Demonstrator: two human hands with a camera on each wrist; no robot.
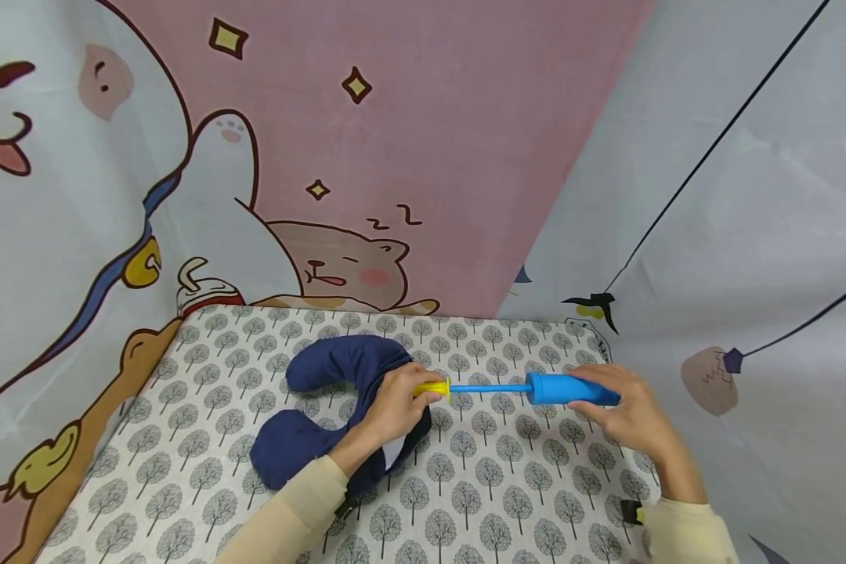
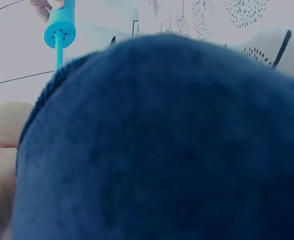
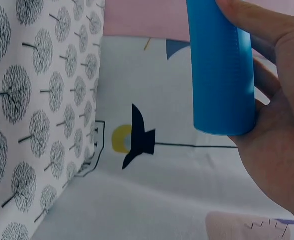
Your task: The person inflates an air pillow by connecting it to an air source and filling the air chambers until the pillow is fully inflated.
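Observation:
A blue hand pump (image 1: pixel 557 388) is stretched sideways above the table, its thin rod drawn out toward a yellow handle (image 1: pixel 433 388). My left hand (image 1: pixel 398 401) grips that handle, over the right side of a navy U-shaped neck pillow (image 1: pixel 303 446). Around the pump's barrel curl the fingers and thumb of my right hand (image 1: pixel 630 407). The right wrist view shows the barrel (image 3: pixel 222 70) up close in that hand. In the left wrist view the pillow (image 2: pixel 162 140) fills most of the picture and hides the yellow handle.
A tree-print cloth (image 1: pixel 465 501) covers the table. Cartoon-printed curtains (image 1: pixel 465 117) hang behind it and at both sides. A small black item with a yellow-green part (image 1: pixel 631 511) lies near the right edge, by my right sleeve.

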